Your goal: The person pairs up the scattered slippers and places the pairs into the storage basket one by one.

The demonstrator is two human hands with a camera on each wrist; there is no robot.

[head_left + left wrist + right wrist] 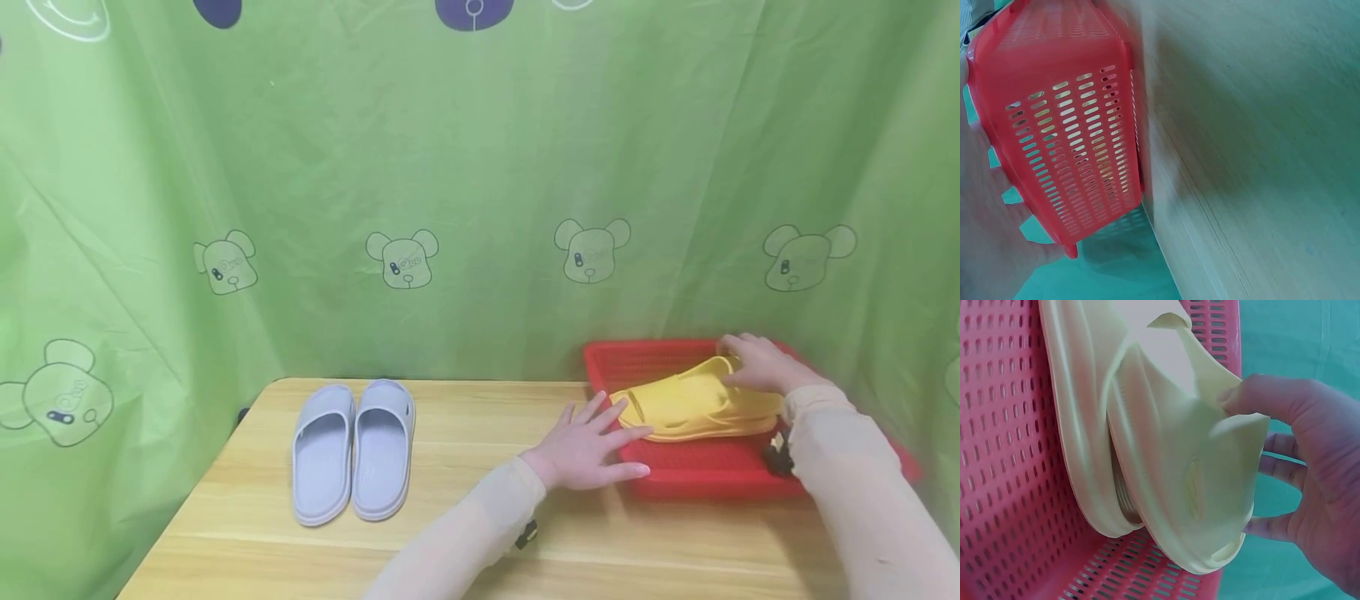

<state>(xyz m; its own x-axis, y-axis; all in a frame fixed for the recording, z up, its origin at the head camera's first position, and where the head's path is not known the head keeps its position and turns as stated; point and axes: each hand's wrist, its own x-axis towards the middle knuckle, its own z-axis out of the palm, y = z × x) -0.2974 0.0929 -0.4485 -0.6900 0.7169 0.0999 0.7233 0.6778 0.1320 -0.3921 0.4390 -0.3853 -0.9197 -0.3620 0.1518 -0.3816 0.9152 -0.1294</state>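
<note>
In the head view a red plastic basket (720,483) with slotted walls stands at the table's right side. A pair of yellow slippers (678,407) lies in it, toes pointing in different directions as far as can be told. My right hand (761,367) pinches the upper yellow slipper (1166,444) by its strap edge, thumb inside and fingers behind, in the right wrist view. The other yellow slipper (1082,444) lies close against it. My left hand (588,450) is spread with straight fingers over the basket's left rim; its fingertips partly cover the slipper's end.
Two grey slippers (322,467) stand side by side on the left of the wooden table (465,533). A green curtain (480,150) with bear prints hangs behind the table and along both sides. The basket's right end reaches the curtain.
</note>
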